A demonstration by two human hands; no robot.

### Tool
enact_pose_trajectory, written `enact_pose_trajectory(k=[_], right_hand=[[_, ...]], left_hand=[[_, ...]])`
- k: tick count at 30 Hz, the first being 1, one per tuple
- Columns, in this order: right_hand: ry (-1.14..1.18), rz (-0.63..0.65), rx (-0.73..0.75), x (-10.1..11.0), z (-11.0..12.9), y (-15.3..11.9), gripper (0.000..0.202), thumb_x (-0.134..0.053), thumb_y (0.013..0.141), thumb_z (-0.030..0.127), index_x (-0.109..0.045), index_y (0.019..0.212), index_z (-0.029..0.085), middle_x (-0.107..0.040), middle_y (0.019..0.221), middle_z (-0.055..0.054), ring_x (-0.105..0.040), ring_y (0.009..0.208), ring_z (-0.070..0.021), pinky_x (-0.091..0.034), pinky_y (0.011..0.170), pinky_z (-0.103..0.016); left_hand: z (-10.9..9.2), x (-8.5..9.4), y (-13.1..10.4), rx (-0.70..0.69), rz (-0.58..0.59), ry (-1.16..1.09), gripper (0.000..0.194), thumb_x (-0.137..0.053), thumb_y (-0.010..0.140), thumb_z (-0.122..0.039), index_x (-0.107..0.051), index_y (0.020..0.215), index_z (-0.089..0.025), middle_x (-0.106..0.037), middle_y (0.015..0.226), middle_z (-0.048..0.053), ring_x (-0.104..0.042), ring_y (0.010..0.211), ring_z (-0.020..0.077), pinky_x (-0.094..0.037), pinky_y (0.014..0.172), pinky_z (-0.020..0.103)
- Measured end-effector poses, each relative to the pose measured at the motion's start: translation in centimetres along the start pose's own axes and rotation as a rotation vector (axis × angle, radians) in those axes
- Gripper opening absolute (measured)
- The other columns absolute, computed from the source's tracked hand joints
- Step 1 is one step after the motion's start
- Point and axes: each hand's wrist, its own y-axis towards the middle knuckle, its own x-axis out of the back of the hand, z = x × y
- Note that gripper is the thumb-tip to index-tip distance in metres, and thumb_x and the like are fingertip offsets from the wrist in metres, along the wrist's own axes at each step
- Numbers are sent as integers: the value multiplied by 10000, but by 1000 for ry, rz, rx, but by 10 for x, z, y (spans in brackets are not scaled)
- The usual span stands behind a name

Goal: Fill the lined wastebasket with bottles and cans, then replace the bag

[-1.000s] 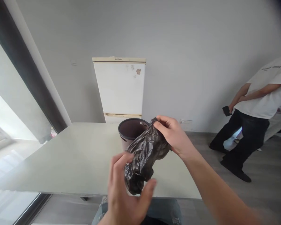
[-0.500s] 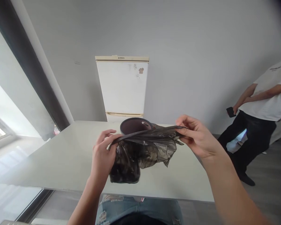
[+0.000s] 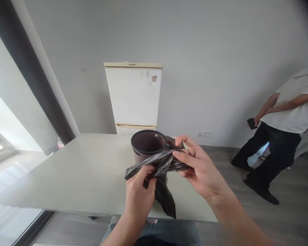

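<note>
A black plastic bag (image 3: pixel 165 198) is bunched up between my two hands, its lower end hanging over the near part of the table. My left hand (image 3: pixel 141 191) pinches the bag's gathered edge low and to the left. Higher on the right, my right hand (image 3: pixel 197 167) grips the bag between thumb and fingers. Just behind the bag stands a dark brown trash can (image 3: pixel 149 141), upright, with its round mouth facing up; the bag and my hands cover its lower part. Some dark material shows right of the can, partly hidden by my right hand.
The pale table (image 3: pixel 87 171) carries the can. Beyond its far edge stands a white refrigerator (image 3: pixel 135 95) against the grey wall. To the right, a person (image 3: pixel 284 116) in a white shirt stands holding a phone (image 3: pixel 252 123).
Before, my hands held the bag's edge stretched wide. Now they have come closer together and the bag is bunched. My left hand moved right and down, uncovering more of the can.
</note>
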Motion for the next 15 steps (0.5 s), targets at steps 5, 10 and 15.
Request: enact_pose_trajectory(k=[5,10,15], right_hand=[[-690,-120,326,50,19,0,199,-760,903,396,-693,791,246,-389,593,40,-324,556,-114,-282,523,-278],[-1100,52,217,86,28,-4,194,-620,948,279,-776,833,275,-629,776,-34,-493,602,-157,-371,545,-311],[-1424,-53,407,80,22,-47,276,-605,902,216,-795,1063,335,-656,1020,-82,-633,754,-227,-504,617,-361]], left_hand=[[1,40,10,-4,-21,-22,218,-538,993,-219,-751,1027,-247,-771,952,4,-716,847,168,-551,784,251],[-2,50,15,-35,40,2,282,-454,1053,-257,-734,1077,-240,-704,930,25,-627,769,145,-502,664,226],[0,45,16,-20,-65,115,258,-462,1042,-248,-691,1159,-231,-668,812,2,-554,595,123,-465,601,239]])
